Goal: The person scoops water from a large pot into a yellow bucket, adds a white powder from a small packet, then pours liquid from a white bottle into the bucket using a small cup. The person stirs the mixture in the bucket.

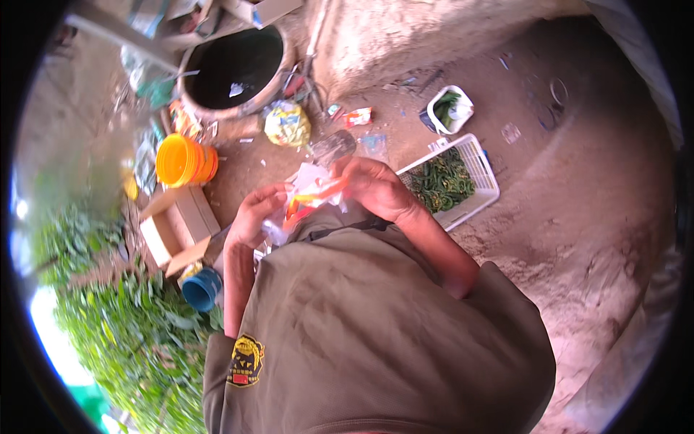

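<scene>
In front of my waist, my left hand [259,213] and my right hand [374,187] hold a thin whitish plastic bag [310,178] between them. The bag has orange-red parts across its middle. My left fingertips pinch its left edge, and my right fingers grip the upper right side. Beyond my right wrist lies a white plastic crate [486,182] with green peppers [442,182] in it. A white bucket [432,111] holding more green vegetables stands just past the crate.
An orange bucket [181,161], an open cardboard box [181,222] and a blue bucket [200,289] stand left. Farther off are a large round clay vat [238,111] and a tied bag with yellow contents [288,125]. Litter lies on the dirt floor; leafy plants [135,325] grow lower left.
</scene>
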`<action>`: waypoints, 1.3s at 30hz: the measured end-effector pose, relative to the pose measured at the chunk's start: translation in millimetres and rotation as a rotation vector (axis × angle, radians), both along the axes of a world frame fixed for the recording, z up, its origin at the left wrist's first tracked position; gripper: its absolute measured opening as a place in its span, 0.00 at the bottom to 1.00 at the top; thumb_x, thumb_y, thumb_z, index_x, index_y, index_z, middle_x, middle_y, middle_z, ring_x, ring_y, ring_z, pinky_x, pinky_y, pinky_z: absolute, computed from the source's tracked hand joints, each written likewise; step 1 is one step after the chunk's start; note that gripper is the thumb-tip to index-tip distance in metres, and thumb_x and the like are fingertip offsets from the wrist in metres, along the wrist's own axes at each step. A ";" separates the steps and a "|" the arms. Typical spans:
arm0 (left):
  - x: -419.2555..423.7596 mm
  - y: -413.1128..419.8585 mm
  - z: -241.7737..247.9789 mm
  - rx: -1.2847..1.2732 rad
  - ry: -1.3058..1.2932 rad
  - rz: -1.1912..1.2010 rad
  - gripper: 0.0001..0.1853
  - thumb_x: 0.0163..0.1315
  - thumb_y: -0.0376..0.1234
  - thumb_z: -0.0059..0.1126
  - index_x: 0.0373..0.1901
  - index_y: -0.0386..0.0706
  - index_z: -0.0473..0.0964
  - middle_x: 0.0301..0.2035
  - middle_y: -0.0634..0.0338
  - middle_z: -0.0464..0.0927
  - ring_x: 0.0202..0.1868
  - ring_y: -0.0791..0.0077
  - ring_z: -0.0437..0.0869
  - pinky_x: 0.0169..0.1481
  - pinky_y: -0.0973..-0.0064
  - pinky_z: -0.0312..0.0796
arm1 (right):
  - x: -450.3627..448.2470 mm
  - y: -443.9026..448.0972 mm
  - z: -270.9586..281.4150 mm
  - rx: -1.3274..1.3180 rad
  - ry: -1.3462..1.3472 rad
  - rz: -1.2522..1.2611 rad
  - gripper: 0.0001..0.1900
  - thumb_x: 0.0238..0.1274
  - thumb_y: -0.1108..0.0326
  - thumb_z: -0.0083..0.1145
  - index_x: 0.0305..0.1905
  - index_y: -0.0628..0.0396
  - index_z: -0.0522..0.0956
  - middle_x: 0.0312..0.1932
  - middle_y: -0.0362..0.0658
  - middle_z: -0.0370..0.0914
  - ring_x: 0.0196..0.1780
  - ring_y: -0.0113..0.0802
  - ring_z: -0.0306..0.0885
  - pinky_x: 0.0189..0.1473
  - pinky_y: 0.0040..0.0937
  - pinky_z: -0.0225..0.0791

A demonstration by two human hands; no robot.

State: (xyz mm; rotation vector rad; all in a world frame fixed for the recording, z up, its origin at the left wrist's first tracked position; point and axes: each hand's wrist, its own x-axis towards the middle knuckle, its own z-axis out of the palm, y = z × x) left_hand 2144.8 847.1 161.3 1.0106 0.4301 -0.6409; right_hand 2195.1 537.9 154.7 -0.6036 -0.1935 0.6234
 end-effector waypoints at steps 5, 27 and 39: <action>23.0 -14.5 4.7 0.195 0.024 -0.436 0.27 0.74 0.37 0.71 0.70 0.34 0.81 0.53 0.61 0.88 0.54 0.77 0.83 0.60 0.76 0.75 | -22.5 -37.2 12.6 -0.170 -0.167 -0.231 0.05 0.83 0.70 0.61 0.51 0.60 0.82 0.60 0.53 0.86 0.58 0.35 0.83 0.58 0.35 0.76; 204.9 -212.2 -118.4 0.265 0.192 -0.794 0.10 0.79 0.30 0.64 0.55 0.35 0.86 0.25 0.72 0.74 0.22 0.89 0.66 0.27 0.81 0.56 | -147.1 -230.5 -185.3 -1.515 0.740 -1.032 0.10 0.87 0.63 0.58 0.50 0.59 0.83 0.35 0.35 0.78 0.38 0.22 0.72 0.43 0.30 0.69; 342.2 -510.0 -370.5 0.377 -0.112 -0.743 0.17 0.79 0.40 0.66 0.60 0.39 0.85 0.28 0.72 0.71 0.24 0.87 0.65 0.25 0.80 0.58 | -218.3 -224.6 -272.3 -1.578 1.187 -1.074 0.14 0.86 0.61 0.57 0.44 0.61 0.78 0.34 0.46 0.77 0.37 0.38 0.73 0.43 0.41 0.70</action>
